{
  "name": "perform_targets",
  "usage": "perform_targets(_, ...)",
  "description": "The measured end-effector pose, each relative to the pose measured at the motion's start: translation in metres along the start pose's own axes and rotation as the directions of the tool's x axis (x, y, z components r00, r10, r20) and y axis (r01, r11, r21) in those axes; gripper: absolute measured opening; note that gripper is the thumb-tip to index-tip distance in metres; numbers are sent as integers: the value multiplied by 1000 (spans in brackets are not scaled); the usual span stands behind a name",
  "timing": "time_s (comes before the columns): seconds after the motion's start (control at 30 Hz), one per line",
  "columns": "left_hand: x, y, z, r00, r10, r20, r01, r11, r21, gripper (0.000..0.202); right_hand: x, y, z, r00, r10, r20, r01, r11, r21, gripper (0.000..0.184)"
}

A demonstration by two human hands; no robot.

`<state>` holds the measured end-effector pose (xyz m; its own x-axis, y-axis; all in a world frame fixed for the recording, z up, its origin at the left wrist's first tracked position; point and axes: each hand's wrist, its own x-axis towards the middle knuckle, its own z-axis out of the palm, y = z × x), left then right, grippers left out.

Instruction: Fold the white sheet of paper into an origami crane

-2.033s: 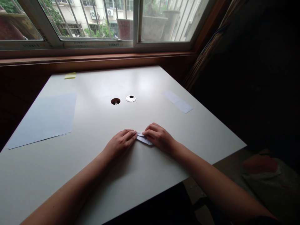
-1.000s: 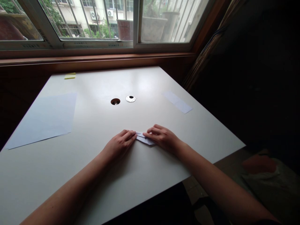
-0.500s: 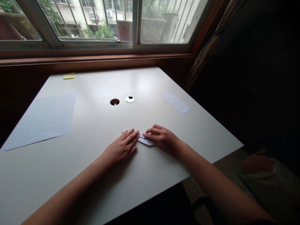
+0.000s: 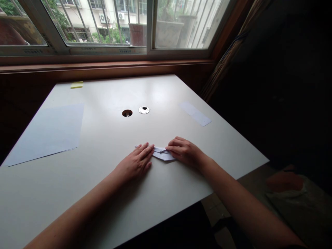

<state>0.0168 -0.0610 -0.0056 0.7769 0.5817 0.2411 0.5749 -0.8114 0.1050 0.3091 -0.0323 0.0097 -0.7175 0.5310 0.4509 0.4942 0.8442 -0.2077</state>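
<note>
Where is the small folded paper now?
Head view, centre: the folded paper lies on the white table, between the left hand and the right hand, touching both.

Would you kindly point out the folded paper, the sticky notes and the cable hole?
folded paper (image 4: 164, 156): head view, on its exposed middle flap.
sticky notes (image 4: 76, 85): head view, on the top sheet.
cable hole (image 4: 127, 113): head view, on the dark opening.
</note>
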Motion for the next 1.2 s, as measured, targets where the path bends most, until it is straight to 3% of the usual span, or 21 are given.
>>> perform_targets(0.13,1,1,-1,1000,-3,16,3,1000,7,53,0,-3,2,999,24,-39,-23,999,26,38)
perform_targets(0.23,1,1,-1,1000,-7,19,6,1000,9,53,5,-9,2,1000,-3,-3,3,1000,20,45)
perform_targets(0.43,1,0,0,1000,-4,-11,3,999,-38,52,11,-17,4,999,-44,32,44,999,-5,39)
perform_targets(0.8,0,0,1,999,-11,35,12,999,-37,56,10,-17,5,997,-62,35,63,998,-8,42)
perform_targets(1.2,1,2,-1,1000,-9,-5,8,998,-60,54,7,-16,5,1000,-23,18,25,996,-90,32)
